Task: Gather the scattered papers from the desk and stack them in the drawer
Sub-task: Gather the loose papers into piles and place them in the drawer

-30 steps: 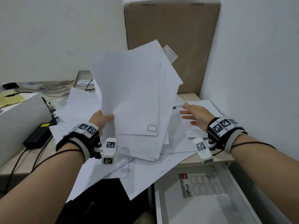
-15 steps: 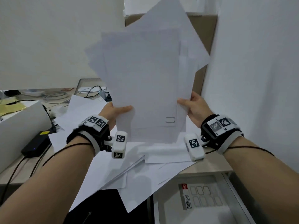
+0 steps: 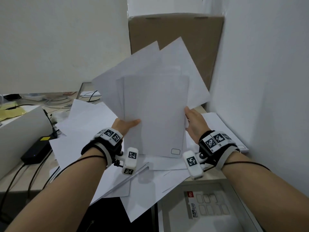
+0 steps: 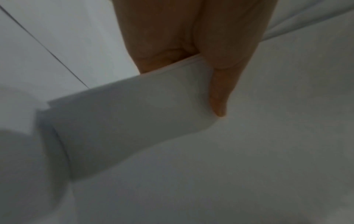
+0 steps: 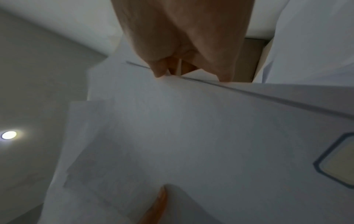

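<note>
both hands (image 3: 160, 124) at sheaf (image 3: 155, 104) side edges

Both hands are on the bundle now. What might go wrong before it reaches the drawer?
The held sheets are fanned and uneven, pinched only at the sides by the left hand and right hand, so skewed ones could slip out. Loose papers overhang the desk edge by the open drawer and may get knocked off.
</note>
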Demonstrator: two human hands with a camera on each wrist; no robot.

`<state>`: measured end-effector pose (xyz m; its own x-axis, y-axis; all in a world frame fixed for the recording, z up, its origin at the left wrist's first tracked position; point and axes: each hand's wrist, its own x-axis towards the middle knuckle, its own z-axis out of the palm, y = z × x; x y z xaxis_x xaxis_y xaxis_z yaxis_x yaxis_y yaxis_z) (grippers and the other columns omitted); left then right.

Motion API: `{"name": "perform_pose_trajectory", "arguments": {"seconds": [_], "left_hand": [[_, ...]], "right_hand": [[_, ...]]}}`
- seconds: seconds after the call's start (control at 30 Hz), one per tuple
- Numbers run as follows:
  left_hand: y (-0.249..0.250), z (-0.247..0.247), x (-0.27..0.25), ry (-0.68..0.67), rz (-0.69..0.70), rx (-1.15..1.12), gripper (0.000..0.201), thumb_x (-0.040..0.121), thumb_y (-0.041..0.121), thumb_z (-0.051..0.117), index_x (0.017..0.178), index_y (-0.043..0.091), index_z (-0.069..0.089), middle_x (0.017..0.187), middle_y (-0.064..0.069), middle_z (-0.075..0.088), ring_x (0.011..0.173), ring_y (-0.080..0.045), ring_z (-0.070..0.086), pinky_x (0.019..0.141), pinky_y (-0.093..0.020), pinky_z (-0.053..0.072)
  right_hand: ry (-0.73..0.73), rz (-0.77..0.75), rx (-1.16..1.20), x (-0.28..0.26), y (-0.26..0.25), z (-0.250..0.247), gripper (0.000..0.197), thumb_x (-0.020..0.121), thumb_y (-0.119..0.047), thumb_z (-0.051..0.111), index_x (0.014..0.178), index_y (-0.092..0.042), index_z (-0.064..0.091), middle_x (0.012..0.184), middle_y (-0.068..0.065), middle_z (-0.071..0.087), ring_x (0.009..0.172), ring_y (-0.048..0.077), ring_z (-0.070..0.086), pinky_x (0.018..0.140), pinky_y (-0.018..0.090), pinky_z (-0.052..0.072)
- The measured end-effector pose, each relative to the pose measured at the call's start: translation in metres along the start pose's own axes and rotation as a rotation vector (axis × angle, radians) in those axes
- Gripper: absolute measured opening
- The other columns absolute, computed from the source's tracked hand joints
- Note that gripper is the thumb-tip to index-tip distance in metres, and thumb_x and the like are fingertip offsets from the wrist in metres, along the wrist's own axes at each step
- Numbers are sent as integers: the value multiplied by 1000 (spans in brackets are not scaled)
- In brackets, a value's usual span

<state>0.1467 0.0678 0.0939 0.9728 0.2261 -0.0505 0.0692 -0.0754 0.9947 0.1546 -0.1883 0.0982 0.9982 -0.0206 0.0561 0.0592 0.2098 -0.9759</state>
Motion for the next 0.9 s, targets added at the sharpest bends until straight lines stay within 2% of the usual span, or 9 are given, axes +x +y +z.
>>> {"name": "perform_pose_trajectory", "arguments": {"seconds": [0.1,0.23,0.37,0.47,0.53,0.6,0.7,0.8,0.9], "left_hand": [[18,2,-1,13,22,43,59,65,26,86,116,3,64,111,-14,69,101,-32,66,95,-47,51],[18,0,1,-115,-89,18,51,67,18,84,111,4,64,111,-15,69,101,-34,65,97,-50,48],[-28,-2,21,-139,-202,161,87,36,42,88,112,8,63,110,-16,69,103,-35,66,93,-54,51],[-54,-5,27,-138,-260,250,94,38,47,90,117,5,61,111,-16,68,105,-35,65,94,-52,51],[-44,-7,8,-106,-330,343,81,55,44,89,116,0,61,114,-15,67,108,-37,62,97,-47,48],[-41,-12,-7,-93,-419,442,62,74,34,79,118,-4,59,120,-22,62,115,-42,56,96,-42,46],[-48,-15,-17,-130,-490,506,67,74,30,77,124,-8,55,125,-27,58,114,-43,57,98,-47,45],[-61,-15,-10,-170,-479,514,55,84,26,70,123,-8,55,114,-27,63,95,-35,61,82,-38,50],[-65,-11,-6,-153,-470,401,33,92,25,61,104,-6,58,100,-22,63,88,-33,61,90,-36,45]], "right_hand": [[88,-87,-103,5,-16,-4,25,94,-35,55,86,-12,62,96,7,63,93,23,61,89,37,48],[124,-90,-356,7,-32,-19,25,96,-30,53,76,-14,56,83,0,52,70,9,46,61,18,35],[88,0,-440,7,-23,-39,21,97,-24,52,84,-10,60,88,3,59,58,11,41,49,18,30],[165,47,-322,8,-14,-53,25,97,-18,51,74,-10,55,80,5,55,48,11,42,35,16,24],[281,22,-206,5,-18,-61,29,97,-12,48,68,-12,48,70,4,49,41,8,47,31,15,26],[356,-64,-178,2,-25,-69,31,98,-11,45,66,-13,43,64,3,46,46,7,61,36,15,37],[319,-241,-141,-6,-38,-70,29,99,-10,43,71,-13,43,71,3,52,72,13,72,59,17,55],[189,-286,-63,-8,-40,-60,15,97,-9,50,83,-5,53,87,8,67,86,12,71,78,21,55],[13,-237,-200,-13,-26,-53,10,93,-1,53,94,2,63,96,9,70,90,9,67,95,29,50]]}}
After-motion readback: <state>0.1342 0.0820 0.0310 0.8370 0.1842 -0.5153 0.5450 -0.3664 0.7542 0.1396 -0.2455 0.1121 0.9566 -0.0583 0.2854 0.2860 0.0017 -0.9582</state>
